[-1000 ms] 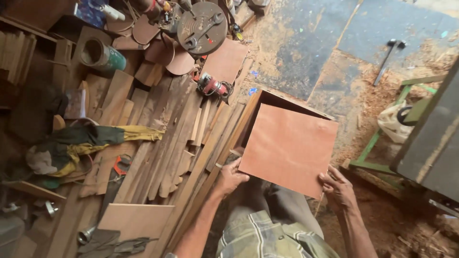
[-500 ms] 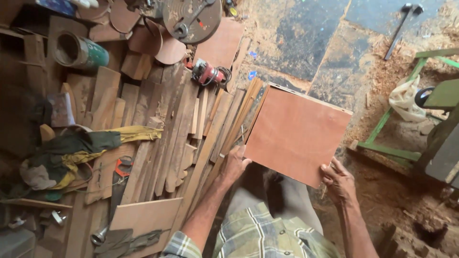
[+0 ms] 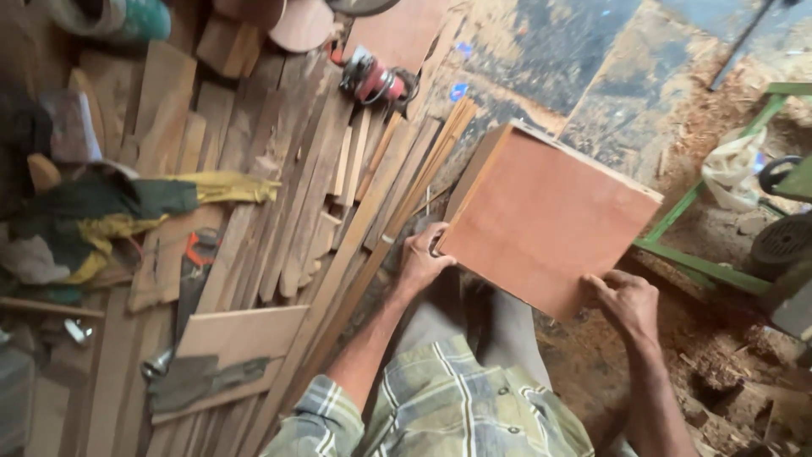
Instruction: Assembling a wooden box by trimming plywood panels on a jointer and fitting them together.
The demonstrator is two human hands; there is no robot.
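Left hand (image 3: 420, 258) is clenching the wooden box (image 3: 541, 220) at its seven o'clock corner, right hand (image 3: 628, 300) is gripping the five o'clock edge. Box is hanging above the knees; best keeping it level. Planks (image 3: 288, 211) at ten o'clock, red power tool (image 3: 372, 80) beyond.

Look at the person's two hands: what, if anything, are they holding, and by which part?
Both hold the reddish-brown wooden box. The left hand grips its near left corner; the right hand grips its near right corner, along the lower edge.
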